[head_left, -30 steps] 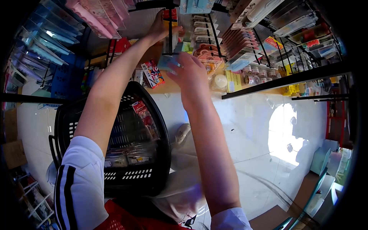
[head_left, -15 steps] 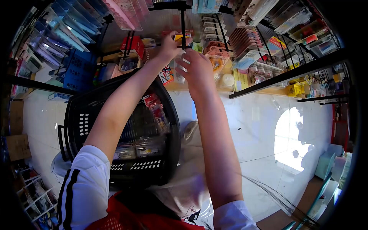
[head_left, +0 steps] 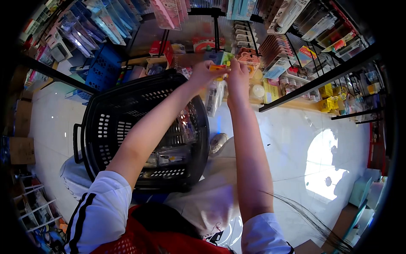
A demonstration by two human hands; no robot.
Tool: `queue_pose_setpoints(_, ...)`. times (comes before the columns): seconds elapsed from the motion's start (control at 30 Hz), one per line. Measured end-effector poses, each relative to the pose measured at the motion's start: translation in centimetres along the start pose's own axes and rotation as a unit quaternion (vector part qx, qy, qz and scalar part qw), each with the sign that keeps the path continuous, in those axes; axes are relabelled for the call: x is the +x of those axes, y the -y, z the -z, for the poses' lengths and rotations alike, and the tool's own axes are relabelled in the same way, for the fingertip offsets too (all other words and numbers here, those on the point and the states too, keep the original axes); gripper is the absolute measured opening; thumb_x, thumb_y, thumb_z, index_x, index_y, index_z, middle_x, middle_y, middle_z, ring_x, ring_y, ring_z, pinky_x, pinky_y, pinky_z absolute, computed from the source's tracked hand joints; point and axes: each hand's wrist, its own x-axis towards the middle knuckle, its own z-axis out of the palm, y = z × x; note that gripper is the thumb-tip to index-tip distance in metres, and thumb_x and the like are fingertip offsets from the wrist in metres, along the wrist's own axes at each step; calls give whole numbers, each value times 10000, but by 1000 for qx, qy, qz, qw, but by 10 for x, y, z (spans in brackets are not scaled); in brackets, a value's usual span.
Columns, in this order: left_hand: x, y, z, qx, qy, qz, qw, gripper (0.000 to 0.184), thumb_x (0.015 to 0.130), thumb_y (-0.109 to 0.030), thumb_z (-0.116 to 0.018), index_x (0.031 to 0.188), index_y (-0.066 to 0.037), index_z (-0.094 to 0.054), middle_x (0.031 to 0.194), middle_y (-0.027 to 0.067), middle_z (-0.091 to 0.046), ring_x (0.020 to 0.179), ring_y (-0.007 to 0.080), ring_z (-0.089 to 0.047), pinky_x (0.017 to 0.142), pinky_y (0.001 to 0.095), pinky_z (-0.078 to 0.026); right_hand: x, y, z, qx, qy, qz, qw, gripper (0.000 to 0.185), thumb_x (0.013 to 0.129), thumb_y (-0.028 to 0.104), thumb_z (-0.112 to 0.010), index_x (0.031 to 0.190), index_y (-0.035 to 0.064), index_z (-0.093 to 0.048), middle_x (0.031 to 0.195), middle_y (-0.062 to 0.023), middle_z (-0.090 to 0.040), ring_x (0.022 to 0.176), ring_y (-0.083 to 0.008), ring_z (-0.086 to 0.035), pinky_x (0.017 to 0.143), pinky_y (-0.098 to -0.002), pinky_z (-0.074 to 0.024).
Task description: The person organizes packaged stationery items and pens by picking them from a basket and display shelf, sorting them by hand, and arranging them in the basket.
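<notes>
My left hand (head_left: 201, 76) is closed on the top of a clear package with an orange and yellow header (head_left: 218, 67). Its silvery transparent part (head_left: 214, 98) hangs below, over the shelf edge; what is inside cannot be made out. My right hand (head_left: 238, 80) pinches at the right end of the same header, fingertips together. Below my left forearm stands a black shopping basket (head_left: 91, 146). Several clear packets (head_left: 171, 157) lie in it, partly hidden by the arm.
Blister packs (head_left: 279, 51) hang from hooks on the rack ahead. A blue plastic basket (head_left: 101, 67) and a red box (head_left: 163, 51) are on the shelf at left. A black rail (head_left: 313, 82) slants across the right. Cardboard boxes (head_left: 22, 150) stand at far left.
Both hands have come down and away from the rack's hook, bringing the package with them. My right hand's fingers, spread before, are now pinched at the header. The view has shifted slightly.
</notes>
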Motion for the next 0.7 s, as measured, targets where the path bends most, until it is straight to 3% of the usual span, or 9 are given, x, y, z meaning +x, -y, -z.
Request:
queue_pose_setpoints(0.07, -22, 3, -6, -6, -47, -32, 998, 212, 686, -153, -723, 767, -39, -564, 739, 30, -590, 676, 74, -554, 596, 214, -436, 6, -9, 2, -172, 0, 147, 974, 426, 830, 309, -496, 1070, -37, -429, 996, -151, -486, 865, -243, -498, 750, -334, -402)
queue_pose_setpoints(0.1, -34, -1, -8, -37, -62, -28, 997, 208, 689, -146, -720, 768, -36, -561, 739, 29, -589, 677, 75, -553, 600, 212, -437, -1, -1, 4, -189, 37, 169, 966, 517, 815, 353, -529, 1112, -53, -408, 1104, -202, -447, 978, -286, -467, 849, -348, -360)
queue_pose_setpoints(0.2, -67, -29, -13, -118, -94, -46, 987, 192, 701, -123, -707, 771, -32, -554, 746, 28, -588, 679, 77, -553, 611, 207, -441, -19, 3, 10, -152, 175, 193, 954, 586, 803, 363, -553, 1172, -51, -364, 1184, -229, -399, 1073, -309, -428, 909, -323, -322)
queue_pose_setpoints(0.23, -74, -37, -12, -130, -99, -74, 984, 184, 706, -114, -702, 772, -32, -552, 755, 29, -589, 679, 77, -553, 613, 207, -442, -32, 11, 13, -114, 234, 170, 950, 754, 718, 405, -636, 1231, -36, -302, 1215, -218, -385, 1139, -333, -376, 966, -369, -261)
queue_pose_setpoints(0.33, -104, -71, -10, -192, -113, -156, 962, 146, 730, -77, -675, 742, -46, -533, 750, 23, -580, 674, 69, -549, 617, 206, -446, -53, 17, 24, -322, 257, 360, 837, 917, 597, 436, -716, 1255, -20, -268, 1218, -187, -393, 1158, -333, -359, 974, -447, -230)
queue_pose_setpoints(0.37, -115, -86, -10, -208, -118, -140, 961, 147, 733, -81, -674, 737, -49, -531, 740, 21, -577, 668, 69, -548, 609, 207, -446, -62, 18, 24, -329, 259, 352, 837, 1076, 485, 457, -760, 1287, -5, -211, 1248, -174, -358, 1177, -333, -335, 982, -504, -189)
queue_pose_setpoints(0.5, -153, -127, -8, -212, -147, -120, 959, 158, 734, -93, -676, 718, -60, -522, 726, 18, -572, 635, 66, -544, 563, 207, -440, -104, 27, 18, -379, 288, 365, 800, 1180, 465, 428, -778, 1310, -24, -91, 1288, -204, -269, 1189, -341, -306, 992, -481, -204)
queue_pose_setpoints(0.63, -183, -146, 12, -199, -128, -124, 964, 188, 730, -112, -680, 692, -74, -500, 685, 15, -559, 581, 62, -531, 524, 205, -421, -134, 25, -9, -190, 382, 292, 856, 1053, 533, 249, -759, 1281, -63, -87, 1240, -230, -295, 1170, -318, -330, 986, -356, -264)
queue_pose_setpoints(0.7, -190, -145, 31, -186, -111, -88, 972, 149, 759, -118, -648, 744, -77, -505, 699, 13, -551, 617, 75, -538, 569, 215, -429, -157, 19, -28, -107, 400, 187, 891, 1017, 565, 215, -737, 1276, -62, -66, 1230, -205, -306, 1156, -282, -346, 967, -340, -287)
